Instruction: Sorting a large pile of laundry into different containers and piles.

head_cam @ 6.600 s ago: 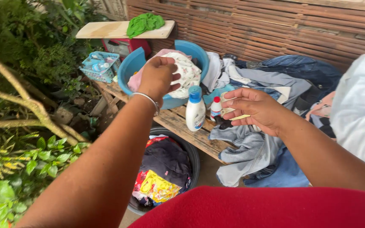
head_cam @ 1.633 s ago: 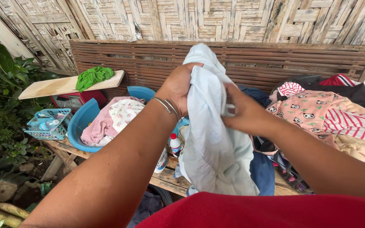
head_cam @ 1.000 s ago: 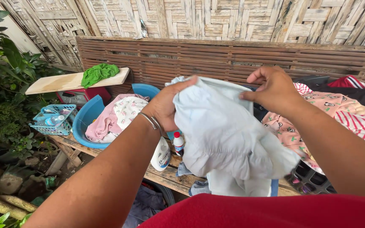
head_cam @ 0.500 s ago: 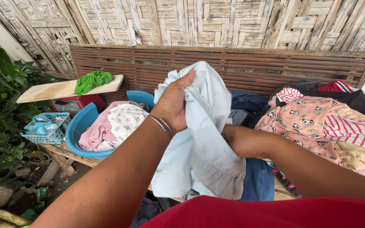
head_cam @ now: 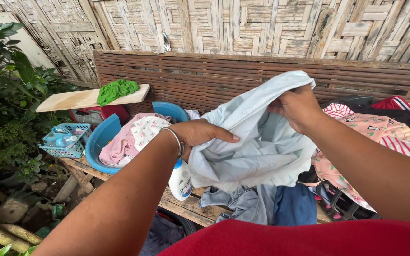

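Both hands hold up a pale blue garment [head_cam: 257, 142] in front of me, above a wooden bench. My left hand [head_cam: 200, 135], a metal bangle on its wrist, grips the garment's lower left side with the thumb lying on the cloth. My right hand [head_cam: 297, 108] pinches its upper edge higher up, to the right. The cloth hangs bunched between them. Below the left wrist stands a white detergent bottle [head_cam: 180, 179], partly hidden by the garment.
A blue basin [head_cam: 98, 142] holds pink and floral clothes on the wooden bench [head_cam: 186, 206]. A green cloth [head_cam: 116, 90] lies on a board at the back left, near a small blue basket [head_cam: 65, 141]. More clothes [head_cam: 380, 132] are heaped on the right. Plants crowd the left side.
My right hand has risen from under the garment to grip its upper edge. My left hand has dropped lower, and the cloth is now spread between them.
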